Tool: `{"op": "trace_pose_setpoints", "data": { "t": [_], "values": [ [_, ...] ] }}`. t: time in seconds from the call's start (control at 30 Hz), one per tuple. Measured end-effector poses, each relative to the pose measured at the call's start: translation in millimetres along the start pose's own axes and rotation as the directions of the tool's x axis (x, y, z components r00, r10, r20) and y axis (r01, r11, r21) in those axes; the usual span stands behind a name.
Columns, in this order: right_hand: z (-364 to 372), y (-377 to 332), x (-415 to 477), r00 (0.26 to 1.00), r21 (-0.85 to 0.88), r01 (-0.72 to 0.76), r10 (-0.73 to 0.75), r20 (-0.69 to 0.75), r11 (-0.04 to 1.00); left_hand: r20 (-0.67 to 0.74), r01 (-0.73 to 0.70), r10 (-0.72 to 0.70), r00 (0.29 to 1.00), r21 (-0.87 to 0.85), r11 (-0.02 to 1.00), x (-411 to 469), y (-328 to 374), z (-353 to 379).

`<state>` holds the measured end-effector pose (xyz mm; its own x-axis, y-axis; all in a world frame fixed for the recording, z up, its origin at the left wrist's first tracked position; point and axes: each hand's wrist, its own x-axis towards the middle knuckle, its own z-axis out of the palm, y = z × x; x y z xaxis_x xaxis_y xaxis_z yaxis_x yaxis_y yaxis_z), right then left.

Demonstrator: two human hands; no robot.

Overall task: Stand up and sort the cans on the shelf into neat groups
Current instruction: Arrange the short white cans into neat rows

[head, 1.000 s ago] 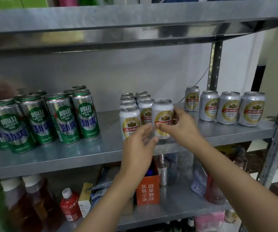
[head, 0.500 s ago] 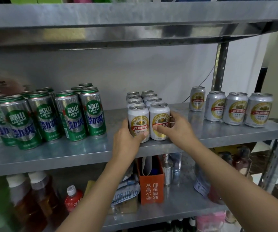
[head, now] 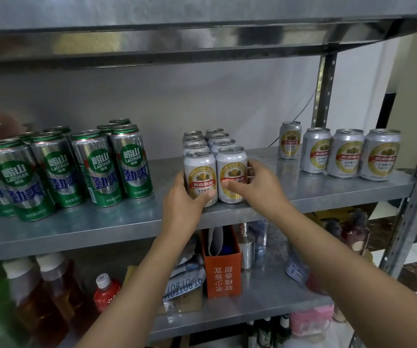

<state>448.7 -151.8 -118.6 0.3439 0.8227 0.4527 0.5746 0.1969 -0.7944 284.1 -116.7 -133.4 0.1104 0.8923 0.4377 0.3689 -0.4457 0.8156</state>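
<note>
Left grip (head: 182, 205) curls round the front-left white can (head: 200, 169) and right grip (head: 261, 187) round the front-right white can (head: 231, 167), both upright and touching at the front of a double file on the shelf (head: 127, 223), green cans (head: 132, 159) at nine o'clock, four silver cans (head: 345, 154) at three o'clock.

The left grip (head: 182, 199) holds the left front can (head: 198, 169), the right grip (head: 260, 184) the right front can (head: 231, 165), both upright on the shelf (head: 328, 194).

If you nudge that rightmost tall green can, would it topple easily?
The green can, tall and narrow, probably tips sooner than the short silver cans. A low push may slide it along the smooth steel shelf. Toppled, it would roll.
</note>
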Motion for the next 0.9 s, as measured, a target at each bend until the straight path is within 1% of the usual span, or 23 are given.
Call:
{"op": "trace_pose_setpoints", "data": {
  "t": [0.07, 0.13, 0.2, 0.27, 0.3, 0.37, 0.4, 0.43, 0.47, 0.5, 0.57, 0.63, 0.7, 0.73, 0.83, 0.9],
  "values": [
    [0, 0, -1, 1.0, 0.012, 0.005, -0.005, -0.007, 1.0, -0.02, -0.002, 0.002, 1.0, -0.017, 1.0, -3, 0, 1],
    [-1, 0, -3, 1.0, 0.021, 0.009, -0.008, -0.007, 1.0, -0.109, -0.032, 0.03, 0.994, -0.009, 0.999, -8, 3, 4],
    [-3, 3, -3, 1.0, 0.061, 0.0, -0.001, 0.006, 0.998, -0.237, -0.141, 0.145, 0.961, 0.037, 0.989, -15, 11, 4],
    [-10, 4, -2, 0.999, 0.104, -0.032, 0.032, -0.003, 0.994, -0.346, -0.303, 0.312, 0.885, 0.082, 0.949, -27, 24, 8],
    [-16, 3, -2, 0.999, 0.114, -0.044, 0.047, -0.016, 0.993, -0.369, -0.385, 0.39, 0.844, 0.089, 0.919, -34, 31, 12],
    [-33, 4, 0, 0.997, 0.133, -0.039, 0.048, -0.063, 0.99, -0.332, -0.542, 0.531, 0.779, 0.068, 0.838, -50, 44, 30],
    [-44, 6, 1, 0.995, 0.145, -0.032, 0.045, -0.091, 0.989, -0.283, -0.589, 0.572, 0.77, 0.029, 0.807, -56, 48, 41],
    [-55, 9, 2, 0.992, 0.155, -0.029, 0.048, -0.119, 0.987, -0.225, -0.606, 0.587, 0.778, -0.023, 0.795, -61, 52, 53],
    [-68, 13, 2, 0.988, 0.164, -0.028, 0.052, -0.147, 0.986, -0.164, -0.594, 0.577, 0.8, -0.08, 0.801, -62, 57, 67],
    [-78, 19, 2, 0.984, 0.171, -0.027, 0.056, -0.171, 0.985, -0.1, -0.552, 0.543, 0.834, -0.124, 0.825, -61, 61, 78],
    [-101, 31, 2, 0.972, 0.16, -0.039, 0.074, -0.223, 0.986, 0.024, -0.432, 0.444, 0.896, -0.187, 0.882, -53, 71, 105],
    [-123, 44, 2, 0.958, 0.145, -0.063, 0.101, -0.269, 0.987, 0.111, -0.311, 0.344, 0.932, -0.239, 0.92, -41, 82, 135],
    [-143, 57, 4, 0.937, 0.116, -0.084, 0.118, -0.328, 0.99, 0.167, -0.213, 0.263, 0.95, -0.267, 0.94, -27, 90, 165],
    [-152, 62, 5, 0.919, 0.086, -0.097, 0.122, -0.375, 0.992, 0.185, -0.186, 0.24, 0.953, -0.268, 0.945, -21, 94, 178],
    [-177, 80, 9, 0.837, 0.012, -0.138, 0.123, -0.533, 0.99, 0.219, -0.155, 0.21, 0.953, -0.245, 0.957, -7, 105, 209],
    [-191, 95, 11, 0.801, -0.036, -0.165, 0.112, -0.588, 0.986, 0.24, -0.145, 0.203, 0.949, -0.239, 0.96, -3, 111, 223]
  ]
}}
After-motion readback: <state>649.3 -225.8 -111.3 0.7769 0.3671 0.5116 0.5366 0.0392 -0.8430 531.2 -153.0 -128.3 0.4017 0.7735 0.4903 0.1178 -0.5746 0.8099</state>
